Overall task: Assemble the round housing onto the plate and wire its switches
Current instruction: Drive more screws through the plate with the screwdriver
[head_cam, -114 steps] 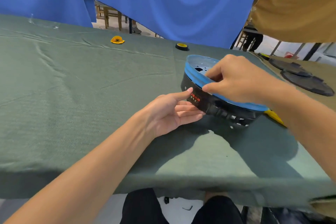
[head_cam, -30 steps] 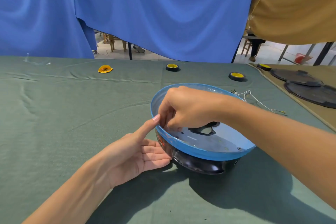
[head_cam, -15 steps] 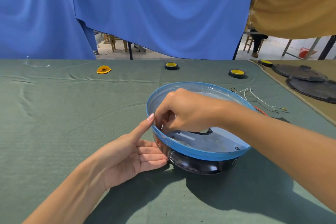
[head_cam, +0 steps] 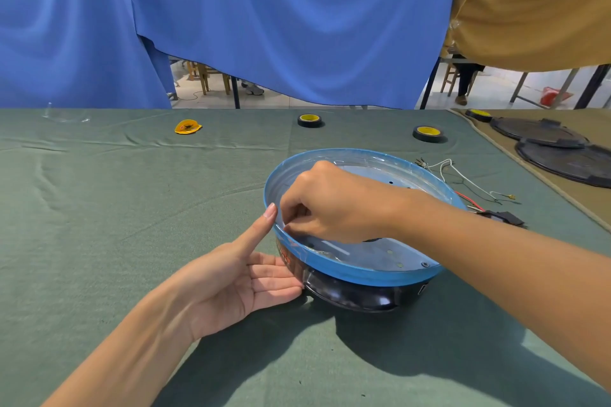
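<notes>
Now seemingly fitting a switch into the wall of the round housing (head_cam: 363, 274), at its 9 o'clock side. Sits low on the tabletop (head_cam: 132, 208), a bit toward 3 o'clock of the middle. Left grip (head_cam: 244, 277) spread flat, one finger up against the blue rim from outside. Right grip (head_cam: 327, 205) curled tight just inside that wall; cannot tell what is pinched, if anything. Next, probably: push gently while bracing the rim, then fetch the wires (head_cam: 463, 178) lying at 2 o'clock.

Green-cloth table (head_cam: 99, 258) carries round housing (head_cam: 350, 294). Behind it: tape roll (head_cam: 309, 120), second tape roll (head_cam: 427, 133), yellow scrap (head_cam: 187, 126). Right of it: wires (head_cam: 464, 178), black switch (head_cam: 502, 217).
</notes>
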Available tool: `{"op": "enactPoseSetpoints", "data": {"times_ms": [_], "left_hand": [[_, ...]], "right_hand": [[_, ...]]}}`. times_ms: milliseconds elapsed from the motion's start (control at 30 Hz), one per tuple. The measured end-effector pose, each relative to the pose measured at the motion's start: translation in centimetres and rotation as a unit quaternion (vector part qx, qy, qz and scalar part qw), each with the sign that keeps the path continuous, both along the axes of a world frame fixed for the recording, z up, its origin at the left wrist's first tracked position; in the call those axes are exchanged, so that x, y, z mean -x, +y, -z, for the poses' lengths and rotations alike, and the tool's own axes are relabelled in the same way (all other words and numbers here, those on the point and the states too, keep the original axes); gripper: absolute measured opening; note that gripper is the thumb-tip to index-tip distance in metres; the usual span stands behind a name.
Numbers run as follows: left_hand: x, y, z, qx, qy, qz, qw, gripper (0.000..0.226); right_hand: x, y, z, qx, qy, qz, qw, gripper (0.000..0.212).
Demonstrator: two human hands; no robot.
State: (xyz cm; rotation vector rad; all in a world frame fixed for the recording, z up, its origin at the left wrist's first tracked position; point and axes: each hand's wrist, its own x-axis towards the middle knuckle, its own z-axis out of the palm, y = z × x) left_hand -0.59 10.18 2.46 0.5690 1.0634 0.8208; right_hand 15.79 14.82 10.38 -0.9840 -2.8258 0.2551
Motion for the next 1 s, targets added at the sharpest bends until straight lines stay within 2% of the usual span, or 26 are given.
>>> {"op": "enactPoseSetpoints", "data": {"times_ms": [67,167,233,367,567,733,800,867,1000], "left_hand": [[0.04,-0.02,0.04,0.000,-0.003,-0.001,1.000,0.096],[0.08,-0.04,0.09,-0.002,-0.009,0.002,1.000,0.092],[0.15,-0.01,0.16,-0.002,-0.009,0.002,1.000,0.090],[0.25,0.09,0.22,0.001,-0.005,0.008,1.000,0.094],[0.29,0.14,0.29,-0.004,-0.008,0.014,1.000,0.089],[0.37,0.13,0.39,-0.010,-0.006,0.012,1.000,0.088],[0.39,0.13,0.41,-0.011,-0.006,0.015,1.000,0.088],[0.43,0.14,0.42,-0.010,-0.006,0.016,1.000,0.089],[0.43,0.19,0.46,-0.011,-0.009,0.013,1.000,0.087]], "right_hand": [[-0.06,0.23,0.16,-0.009,-0.003,0.006,1.000,0.021],[-0.61,0.48,-0.26,0.035,0.008,0.001,0.999,0.007],[-0.63,0.41,-0.20,0.045,0.012,-0.008,0.999,0.011],[-0.32,0.58,0.33,0.013,0.001,-0.006,1.000,0.006],[-0.61,0.38,-0.07,0.018,0.004,-0.034,0.999,0.015],[-0.09,0.23,0.37,-0.064,-0.079,-0.066,0.993,0.020],[-0.12,0.07,0.49,-0.094,-0.086,-0.077,0.989,0.027],[-0.29,0.02,0.37,-0.093,-0.083,-0.067,0.990,0.031],[-0.71,0.21,-0.02,-0.037,-0.048,-0.071,0.996,0.019]]}}
